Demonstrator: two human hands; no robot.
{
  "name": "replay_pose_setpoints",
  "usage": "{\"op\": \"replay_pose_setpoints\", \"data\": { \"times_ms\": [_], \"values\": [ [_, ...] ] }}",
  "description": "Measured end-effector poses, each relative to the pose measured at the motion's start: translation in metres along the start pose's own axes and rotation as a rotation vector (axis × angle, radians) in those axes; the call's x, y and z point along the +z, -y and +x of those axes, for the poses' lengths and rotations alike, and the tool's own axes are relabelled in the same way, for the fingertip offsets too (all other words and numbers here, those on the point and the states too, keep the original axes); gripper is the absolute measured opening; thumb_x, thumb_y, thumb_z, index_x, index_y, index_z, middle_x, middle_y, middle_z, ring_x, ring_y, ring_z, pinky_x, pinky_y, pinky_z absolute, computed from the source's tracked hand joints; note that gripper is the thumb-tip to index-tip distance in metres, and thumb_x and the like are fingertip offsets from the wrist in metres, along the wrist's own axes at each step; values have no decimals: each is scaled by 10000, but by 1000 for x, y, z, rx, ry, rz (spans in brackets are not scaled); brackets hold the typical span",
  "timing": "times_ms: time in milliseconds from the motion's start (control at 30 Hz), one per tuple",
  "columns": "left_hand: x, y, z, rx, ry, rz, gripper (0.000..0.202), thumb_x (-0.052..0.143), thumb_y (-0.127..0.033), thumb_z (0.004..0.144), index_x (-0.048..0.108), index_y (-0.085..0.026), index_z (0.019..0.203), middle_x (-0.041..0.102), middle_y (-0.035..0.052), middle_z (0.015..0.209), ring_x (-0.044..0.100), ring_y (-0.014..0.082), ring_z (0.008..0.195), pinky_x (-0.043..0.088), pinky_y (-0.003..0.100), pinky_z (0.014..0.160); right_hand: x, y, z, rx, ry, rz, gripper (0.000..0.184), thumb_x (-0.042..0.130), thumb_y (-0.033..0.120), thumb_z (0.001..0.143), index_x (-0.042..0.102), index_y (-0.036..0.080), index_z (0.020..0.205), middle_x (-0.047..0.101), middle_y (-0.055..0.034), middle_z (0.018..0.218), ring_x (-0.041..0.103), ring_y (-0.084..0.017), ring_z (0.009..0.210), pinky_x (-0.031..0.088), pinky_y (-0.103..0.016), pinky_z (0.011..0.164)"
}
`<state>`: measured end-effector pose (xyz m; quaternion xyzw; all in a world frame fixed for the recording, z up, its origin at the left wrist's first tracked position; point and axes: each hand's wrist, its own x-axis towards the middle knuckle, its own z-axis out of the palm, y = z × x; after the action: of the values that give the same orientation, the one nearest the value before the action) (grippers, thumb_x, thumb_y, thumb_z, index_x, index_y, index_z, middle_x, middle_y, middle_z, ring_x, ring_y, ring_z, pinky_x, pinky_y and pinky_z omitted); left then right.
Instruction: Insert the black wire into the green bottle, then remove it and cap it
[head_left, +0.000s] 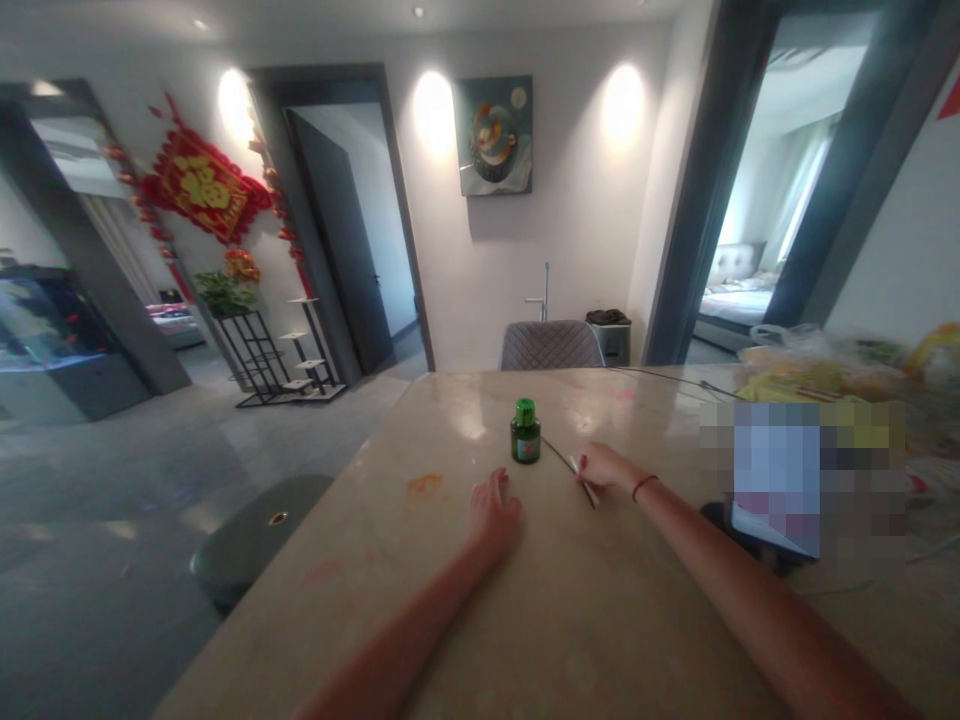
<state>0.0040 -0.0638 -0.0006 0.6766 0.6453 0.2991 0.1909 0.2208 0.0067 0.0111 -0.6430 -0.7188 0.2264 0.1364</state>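
A small dark green bottle (526,440) with a bright green ribbed cap and a label stands upright on the table (420,620). My left hand (493,510) rests on the tabletop just in front of it, fingers loosely stretched, nothing visible in them and apart from the bottle. To the right of the bottle, my right hand (606,468) is closed on a thin white stick (590,490), pointing down toward the tabletop; its exact kind is unclear. A thin dark line (556,453) runs slantwise from beside the bottle to under that hand. A red string is round my right wrist.
On the right are a blurred-out screen-like device (776,490) and plastic bags (840,365). A dark cable (667,376) lies along the table's far edge. A quilted chair (553,345) stands behind the table, a green stool (259,535) at its left.
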Motion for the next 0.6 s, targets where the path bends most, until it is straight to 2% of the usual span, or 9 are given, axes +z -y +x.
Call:
{"op": "replay_pose_setpoints", "data": {
  "times_ms": [133, 200, 300, 400, 467, 533, 600],
  "values": [
    [-2, -3, -2, 2, 7, 2, 498, 460, -160, 725, 392, -143, 1218, 553, 76, 1185, 453, 187, 1130, 240, 335, 1032, 10, 8, 15, 16, -162, 62, 43, 616, 142, 623, 603, 165, 589, 628, -40, 545, 594, -150, 517, 423, -235, 513],
    [-4, -4, -3, 3, 7, 2, 499, 462, -153, 721, 396, -145, 1216, 558, 74, 1177, 455, 185, 1126, 259, 329, 1020, 13, 15, 23, 14, -246, 68, 27, 624, 144, 626, 614, 166, 638, 655, -60, 636, 619, -165, 638, 434, -239, 579],
    [-4, -4, -3, 10, 6, 10, 475, 469, -158, 725, 420, -162, 1197, 566, 66, 1165, 465, 188, 1116, 283, 325, 1000, 18, 23, 31, -5, -294, 57, 14, 606, 155, 665, 612, 164, 674, 670, -88, 746, 617, -182, 772, 430, -251, 664],
    [-4, -2, -3, 44, 5, 24, 391, 491, -192, 732, 485, -166, 1122, 575, 71, 1137, 481, 189, 1090, 306, 320, 973, 22, 30, 27, -33, -328, 35, 136, 604, 248, 705, 599, 148, 797, 659, -125, 845, 602, -205, 848, 418, -269, 708],
    [-7, -3, -1, 58, 1, 35, 313, 532, -250, 722, 530, -170, 1025, 596, 70, 1072, 511, 186, 1026, 354, 303, 906, 23, 33, 18, -41, -385, 32, 246, 573, 352, 741, 569, 142, 869, 639, -146, 888, 590, -220, 868, 407, -280, 708],
    [-14, -4, 2, 56, 2, 51, 257, 591, -347, 683, 550, -176, 871, 618, 45, 921, 544, 172, 885, 395, 276, 786, 22, 34, 7, -59, -436, 65, 307, 527, 460, 757, 548, 157, 804, 623, -128, 822, 584, -215, 797, 394, -282, 662],
    [-25, -6, 7, 28, -4, 75, 312, 612, -470, 635, 502, -180, 674, 556, -5, 669, 518, 142, 679, 375, 250, 624, 18, 34, -5, -102, -341, 198, 422, 454, 581, 755, 486, 186, 609, 561, -63, 619, 539, -168, 612, 371, -268, 570]
  ]
}}
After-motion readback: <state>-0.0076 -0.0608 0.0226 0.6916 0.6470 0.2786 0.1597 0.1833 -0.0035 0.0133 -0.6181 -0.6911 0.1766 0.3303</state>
